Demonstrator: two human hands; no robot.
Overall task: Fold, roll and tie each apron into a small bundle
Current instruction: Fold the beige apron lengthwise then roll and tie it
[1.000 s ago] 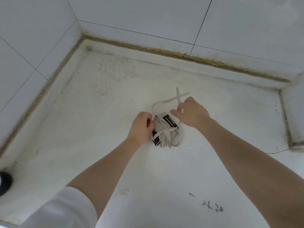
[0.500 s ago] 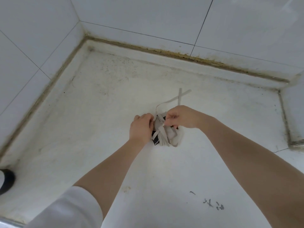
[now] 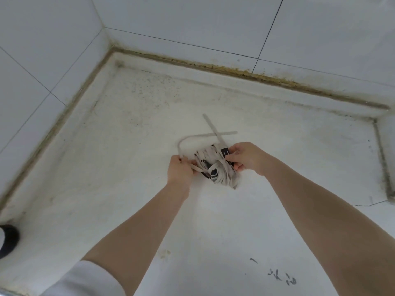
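Observation:
A small rolled apron bundle (image 3: 215,167), beige with black patches, lies on the white counter (image 3: 132,167) in the middle of the view. Beige straps wrap around it. My left hand (image 3: 180,170) pinches a strap at the bundle's left end. My right hand (image 3: 245,157) grips the bundle's right end, fingers curled over a black patch. Two loose strap ends (image 3: 213,130) cross on the counter just behind the bundle, and one of them loops back to my left hand.
White tiled walls (image 3: 192,22) close the counter at the back and left, with a stained joint along the base. A raised ledge (image 3: 386,150) bounds the right side. A dark object (image 3: 8,238) sits at the left edge. Small dark marks (image 3: 282,278) lie near the front.
My right hand has moved from the strap on top of the bundle to its right end. The bundle has turned and the loose strap ends have shifted on the counter.

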